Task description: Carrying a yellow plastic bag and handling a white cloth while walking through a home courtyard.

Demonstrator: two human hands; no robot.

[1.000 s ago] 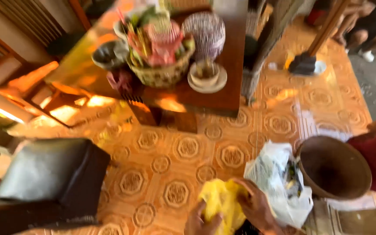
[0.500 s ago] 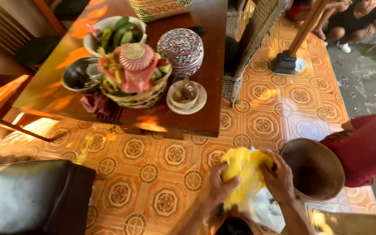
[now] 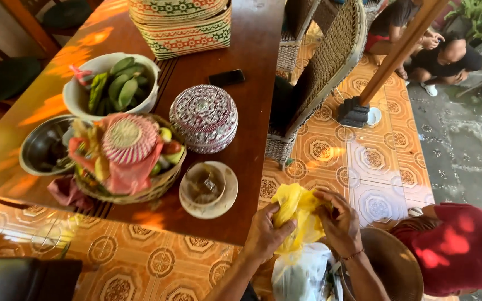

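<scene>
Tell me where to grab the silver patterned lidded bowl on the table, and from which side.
Take the silver lidded bowl from above, fingers spread around its widest rim where lid meets base. The dome is round and smooth with no handle visible. Come from the table's open edge side; the cup and saucer and basket crowd the other sides.

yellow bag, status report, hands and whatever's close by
Left hand and right hand both grip the yellow bag, held up over the tiled floor. White plastic bag right beneath. Wooden table edge close on the left.
</scene>
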